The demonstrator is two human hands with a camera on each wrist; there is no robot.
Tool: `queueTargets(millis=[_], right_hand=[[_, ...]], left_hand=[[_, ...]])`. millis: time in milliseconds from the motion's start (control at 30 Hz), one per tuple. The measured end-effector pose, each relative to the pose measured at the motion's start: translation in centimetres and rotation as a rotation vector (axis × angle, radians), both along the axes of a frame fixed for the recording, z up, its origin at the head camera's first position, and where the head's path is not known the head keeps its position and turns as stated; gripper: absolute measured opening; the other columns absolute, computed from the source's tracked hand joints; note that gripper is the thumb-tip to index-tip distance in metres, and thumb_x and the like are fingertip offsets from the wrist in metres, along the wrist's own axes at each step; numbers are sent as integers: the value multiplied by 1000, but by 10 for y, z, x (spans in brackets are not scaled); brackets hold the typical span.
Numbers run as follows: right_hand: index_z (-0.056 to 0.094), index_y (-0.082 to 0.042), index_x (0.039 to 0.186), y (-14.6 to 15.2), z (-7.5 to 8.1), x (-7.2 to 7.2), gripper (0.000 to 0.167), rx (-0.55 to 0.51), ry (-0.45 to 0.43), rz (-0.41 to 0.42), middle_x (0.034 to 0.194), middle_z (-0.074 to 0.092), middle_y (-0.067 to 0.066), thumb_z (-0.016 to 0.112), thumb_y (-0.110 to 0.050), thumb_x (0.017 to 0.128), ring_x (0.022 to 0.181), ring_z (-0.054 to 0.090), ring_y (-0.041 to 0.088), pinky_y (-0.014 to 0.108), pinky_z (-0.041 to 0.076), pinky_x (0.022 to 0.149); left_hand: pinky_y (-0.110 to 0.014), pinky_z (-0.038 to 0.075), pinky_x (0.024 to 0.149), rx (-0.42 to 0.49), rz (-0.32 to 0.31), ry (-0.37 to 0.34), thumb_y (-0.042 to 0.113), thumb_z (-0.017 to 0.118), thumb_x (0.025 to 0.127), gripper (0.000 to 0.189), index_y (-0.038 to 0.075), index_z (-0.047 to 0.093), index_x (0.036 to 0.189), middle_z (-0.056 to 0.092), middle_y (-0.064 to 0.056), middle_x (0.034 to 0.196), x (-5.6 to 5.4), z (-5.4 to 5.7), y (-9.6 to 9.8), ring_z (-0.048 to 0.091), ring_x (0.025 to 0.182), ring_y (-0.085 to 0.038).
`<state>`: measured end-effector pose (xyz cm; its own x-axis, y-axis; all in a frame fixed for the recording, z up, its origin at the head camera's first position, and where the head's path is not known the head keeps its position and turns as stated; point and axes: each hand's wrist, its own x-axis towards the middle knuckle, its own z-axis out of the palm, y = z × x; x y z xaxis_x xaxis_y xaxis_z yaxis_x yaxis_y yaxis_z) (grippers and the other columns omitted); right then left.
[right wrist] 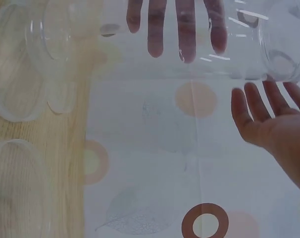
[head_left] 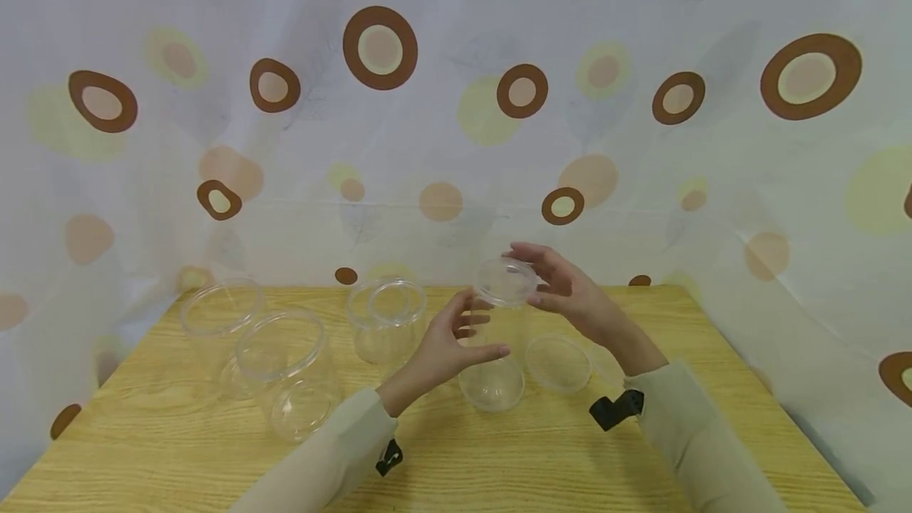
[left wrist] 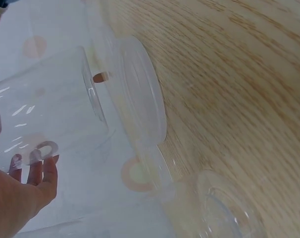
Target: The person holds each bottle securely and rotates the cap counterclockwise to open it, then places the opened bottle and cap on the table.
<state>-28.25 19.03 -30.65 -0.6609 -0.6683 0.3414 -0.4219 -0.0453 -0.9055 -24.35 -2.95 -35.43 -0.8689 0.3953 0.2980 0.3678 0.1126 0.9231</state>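
My left hand (head_left: 449,339) grips a tall clear plastic jar (head_left: 495,394) round its side, thumb in front and fingers behind. Through the jar wall (right wrist: 175,69), the left fingers (right wrist: 157,29) show in the right wrist view. By the upper rim (head_left: 504,283) is my right hand (head_left: 573,291), its fingers loosely curved and spread. In the right wrist view, the right hand (right wrist: 278,119) has fingertips at or very near the jar's rim end; contact is hard to tell. Whether a lid sits on that end cannot be told.
A round clear lid (head_left: 559,364) lies right of the held jar, with another lid (head_left: 609,364) partly behind the right wrist. Further left stand more clear jars (head_left: 221,331), (head_left: 285,374) and a shorter container (head_left: 386,339). A patterned sheet (head_left: 442,141) hangs behind the wooden table (head_left: 456,465).
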Motion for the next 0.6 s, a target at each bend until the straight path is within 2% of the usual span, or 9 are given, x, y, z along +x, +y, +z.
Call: queueTargets(millis=[100,200,367,500,600], right_hand=[[28,-12,141,-5,-4,8,60,22,95,-163,142,34,13,58,-8,89,123,40,13,25,42,94],[31,-14,140,-11,-7,16,63,78,181,-303,138,38,12,63,-8,85,121,40,14,29,40,96],[35,-13,136,-19,-8,23,63,130,247,-456,130,45,11,68,-11,82,117,42,17,34,40,94],[39,-8,132,-20,-8,23,59,123,244,-479,128,46,13,68,-11,82,115,43,17,31,42,91],[37,-5,133,-17,-7,20,57,114,210,-398,130,44,12,66,-12,84,115,43,14,27,42,92]], left_hand=[[-45,41,96,3,7,9,15,75,75,72,23,37,135,48,-7,128,-7,-10,1,50,116,-25],[-45,40,97,0,16,21,17,76,75,72,28,36,134,47,-6,130,-14,-20,2,50,117,-23],[-48,40,96,2,22,39,24,77,74,71,34,37,132,48,-1,128,-15,-22,1,51,115,-20],[-47,41,96,2,19,48,27,77,74,70,34,38,131,49,1,126,-13,-21,0,51,114,-21],[-43,42,95,-4,18,48,27,77,74,70,34,38,131,49,1,126,-12,-20,0,52,114,-20]])
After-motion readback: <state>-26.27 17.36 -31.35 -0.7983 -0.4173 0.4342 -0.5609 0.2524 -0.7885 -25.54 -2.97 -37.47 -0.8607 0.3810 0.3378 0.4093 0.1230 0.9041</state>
